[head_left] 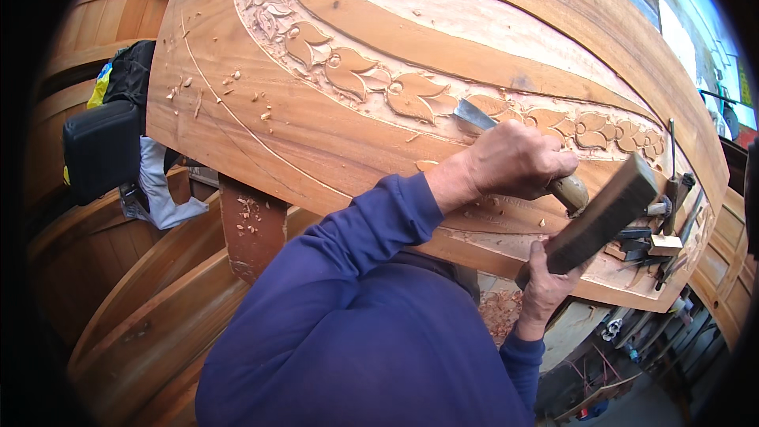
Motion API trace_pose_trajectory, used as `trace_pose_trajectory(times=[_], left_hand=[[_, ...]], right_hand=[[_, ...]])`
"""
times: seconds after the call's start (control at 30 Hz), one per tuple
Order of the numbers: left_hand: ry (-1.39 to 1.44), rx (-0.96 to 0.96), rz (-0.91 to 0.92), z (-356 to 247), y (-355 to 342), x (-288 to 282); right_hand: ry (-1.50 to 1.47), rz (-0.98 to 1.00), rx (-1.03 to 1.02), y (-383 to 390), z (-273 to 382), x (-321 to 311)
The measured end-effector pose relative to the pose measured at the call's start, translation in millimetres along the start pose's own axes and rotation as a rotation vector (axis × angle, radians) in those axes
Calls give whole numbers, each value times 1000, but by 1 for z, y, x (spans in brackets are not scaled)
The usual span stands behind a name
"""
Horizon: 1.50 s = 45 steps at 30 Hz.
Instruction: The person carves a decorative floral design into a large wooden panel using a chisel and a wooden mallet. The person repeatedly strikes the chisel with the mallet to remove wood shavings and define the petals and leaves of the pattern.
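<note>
A large wooden panel [332, 150] carries a curved band of carved flowers and leaves [419, 95]. My left hand [514, 154] is closed round a chisel with a wide metal blade [474, 115] and a wooden handle [569, 192]; the blade's edge lies at the carved band, among the petals. Below and to the right, my right hand [541, 281] grips a dark wooden mallet [601, 213], raised at a slant just beside the butt of the chisel handle. Whether the mallet touches the handle I cannot tell.
Several carving tools and small blocks [666, 245] lie at the panel's right end. A black padded object [101, 142] and dark cloth stand off its left edge. Curved wooden pieces [158, 292] lean at lower left. Shavings [498, 308] cover the floor below; more tools [617, 332] sit beneath at right.
</note>
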<state>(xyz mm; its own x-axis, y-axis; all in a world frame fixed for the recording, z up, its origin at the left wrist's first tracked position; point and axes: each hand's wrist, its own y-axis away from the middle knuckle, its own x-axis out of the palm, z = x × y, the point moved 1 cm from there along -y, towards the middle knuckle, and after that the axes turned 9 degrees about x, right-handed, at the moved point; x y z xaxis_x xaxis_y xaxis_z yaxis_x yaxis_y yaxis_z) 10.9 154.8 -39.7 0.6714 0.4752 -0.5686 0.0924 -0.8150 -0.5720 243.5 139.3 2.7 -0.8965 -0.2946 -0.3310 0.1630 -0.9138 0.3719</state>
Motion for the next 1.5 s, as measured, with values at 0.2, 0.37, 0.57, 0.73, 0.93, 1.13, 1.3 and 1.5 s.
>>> trace_pose_trajectory(times=[0.2, 0.37, 0.57, 0.73, 0.93, 1.13, 1.3, 1.5], left_hand=[[-8, -5, -12, 1, -1, 0], [-49, -16, -16, 3, 0, -1], [-23, -14, -66, 0, -4, -4], [-46, -17, -50, 0, -2, -5], [-35, 11, -84, 1, -2, -4], [-59, 72, -24, -11, -3, -1], [-42, 25, -100, -4, -5, -2], [-37, 24, -90, -6, -6, -2]], right_hand=[[-24, 1, -60, 4, 15, 24], [-100, 13, 47, -8, 8, 1], [-306, 2, -165, -4, 32, 13], [-276, 11, -179, -12, 41, 12], [-280, 22, -203, -23, 52, 4], [-272, 44, -209, -24, 50, 0], [-284, 55, -188, -24, 48, -4], [-277, 22, -220, -33, 59, -9]])
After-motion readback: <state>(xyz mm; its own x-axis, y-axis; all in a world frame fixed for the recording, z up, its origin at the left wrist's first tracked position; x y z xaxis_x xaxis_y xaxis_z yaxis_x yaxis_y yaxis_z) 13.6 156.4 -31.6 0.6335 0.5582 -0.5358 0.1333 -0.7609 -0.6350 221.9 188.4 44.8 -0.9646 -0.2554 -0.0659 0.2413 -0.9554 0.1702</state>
